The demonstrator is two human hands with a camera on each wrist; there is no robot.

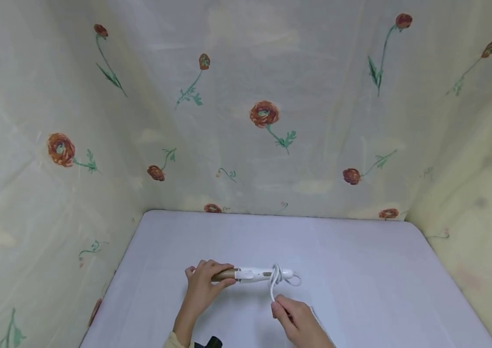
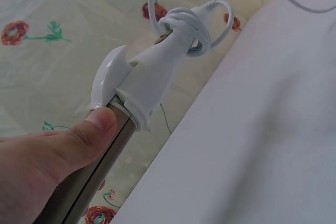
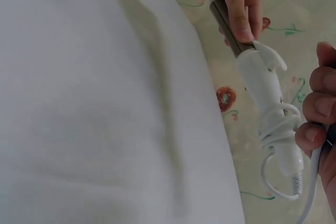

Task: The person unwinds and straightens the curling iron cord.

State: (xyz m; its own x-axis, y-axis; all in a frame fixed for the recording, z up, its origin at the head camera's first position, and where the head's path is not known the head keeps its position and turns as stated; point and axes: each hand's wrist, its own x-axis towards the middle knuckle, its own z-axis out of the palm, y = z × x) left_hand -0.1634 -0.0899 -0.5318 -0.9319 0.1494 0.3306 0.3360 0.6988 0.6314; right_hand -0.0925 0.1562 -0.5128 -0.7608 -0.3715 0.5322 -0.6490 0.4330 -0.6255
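Note:
A curling iron with a white handle and a brownish barrel is held sideways above the table. My left hand grips it by the barrel, the thumb lying near the white clamp lever. Several turns of white cord wrap the handle, and a small loop bends back from its end. My right hand pinches the cord a little below and to the right of the handle. In the right wrist view, the curled fingers have the cord running down out of them.
The table has a pale, plain top with rounded far corners. Cloth printed with orange flowers hangs behind it and along both sides. A small black object shows at the bottom edge by the left forearm.

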